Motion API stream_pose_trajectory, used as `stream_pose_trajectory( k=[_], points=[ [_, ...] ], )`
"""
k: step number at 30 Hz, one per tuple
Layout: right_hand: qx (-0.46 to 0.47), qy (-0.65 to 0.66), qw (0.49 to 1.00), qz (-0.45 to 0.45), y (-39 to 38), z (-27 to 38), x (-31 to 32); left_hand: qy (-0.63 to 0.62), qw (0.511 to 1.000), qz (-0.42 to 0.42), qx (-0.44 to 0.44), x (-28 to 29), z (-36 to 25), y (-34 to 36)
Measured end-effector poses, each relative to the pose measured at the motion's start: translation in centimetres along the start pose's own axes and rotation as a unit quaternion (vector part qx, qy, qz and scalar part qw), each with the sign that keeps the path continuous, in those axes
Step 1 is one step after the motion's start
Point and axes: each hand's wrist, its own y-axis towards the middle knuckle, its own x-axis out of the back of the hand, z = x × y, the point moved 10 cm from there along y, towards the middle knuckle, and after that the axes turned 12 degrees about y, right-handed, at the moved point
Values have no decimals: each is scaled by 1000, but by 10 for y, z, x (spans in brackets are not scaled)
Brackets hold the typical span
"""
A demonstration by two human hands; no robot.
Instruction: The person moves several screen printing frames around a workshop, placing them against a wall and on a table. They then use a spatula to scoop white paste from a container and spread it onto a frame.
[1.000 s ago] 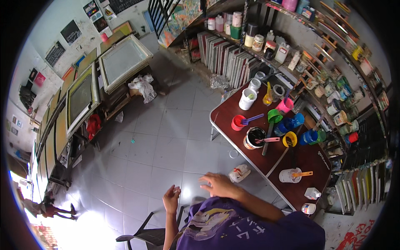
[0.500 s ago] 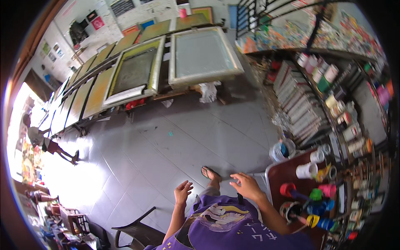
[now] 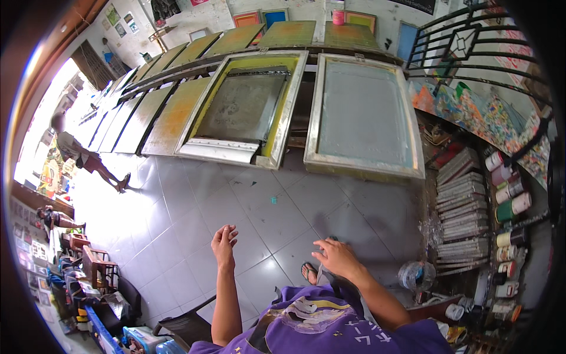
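Observation:
Both of my hands are in the air above the tiled floor, holding nothing. My left hand (image 3: 224, 243) is raised with its fingers loosely bent and slightly apart. Lower down on the right, my right hand (image 3: 337, 258) has its fingers stretched forward and apart. Nearest ahead of them are two screen-printing frames on a long table. The left frame (image 3: 285, 112) has yellow-green edges around a dark mesh, and a silvery squeegee (image 3: 219, 151) lies along its near end. The right frame (image 3: 365, 115) has a plain grey mesh. Neither hand touches anything.
Flat printing boards (image 3: 177, 112) run in rows to the far left. A person (image 3: 76, 150) walks there by the bright doorway. On the right stand stacked frames (image 3: 463, 212), shelves of bottles (image 3: 512, 206) and a black railing (image 3: 483, 35). A dark chair (image 3: 186, 324) is at lower left.
My view has swung right and come closer to the table, so the frames look larger. The bench of cups at right has mostly left view. My left hand has reached further forward.

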Motion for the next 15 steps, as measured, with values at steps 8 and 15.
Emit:
stream_pose_trajectory(
  k=[8, 15],
  points=[
    [47, 7, 998, 28, 146, 21, 5, -31, 992, -116, -38, 23, -68, 121],
    [35, 75, 996, 12, 256, 53, 26, 85, 972, -194, -104, 62, -159, 234]
  ],
)
